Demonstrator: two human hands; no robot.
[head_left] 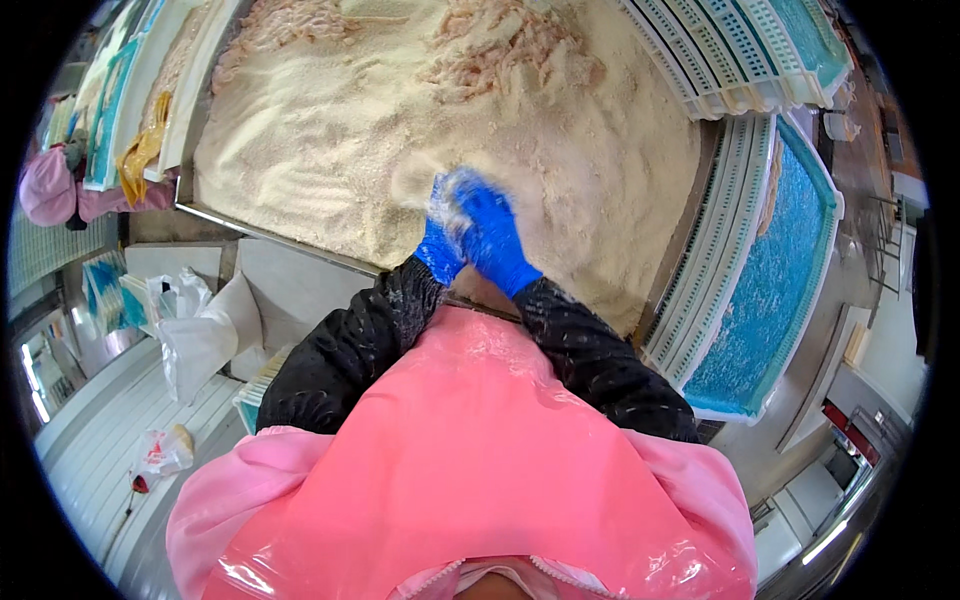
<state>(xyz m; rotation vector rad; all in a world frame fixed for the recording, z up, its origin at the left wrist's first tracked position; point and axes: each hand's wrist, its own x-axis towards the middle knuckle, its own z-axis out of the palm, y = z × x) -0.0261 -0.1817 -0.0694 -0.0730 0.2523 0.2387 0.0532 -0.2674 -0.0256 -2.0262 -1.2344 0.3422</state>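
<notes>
My two blue-gloved hands meet over a wide tray of pale, crumbly coating (330,150), close to its near edge. My left hand (440,240) is partly covered by the right, and its fingers are hidden or smeared. Dusted with crumbs, my right hand (490,230) curls its blurred fingers against the left; what lies between them I cannot make out. A pale smear of coating shows just beyond the fingertips. Farther back in the tray lies a heap of pale pink raw meat strips (510,45), with more strips (290,25) at the far left.
Stacked white perforated trays stand at the far right; below them is a blue-lined tray (760,290). On the left are long trays, a yellow glove (145,150) and another person's pink sleeve (48,188). White plastic bags (195,330) hang beside the metal rim (290,238).
</notes>
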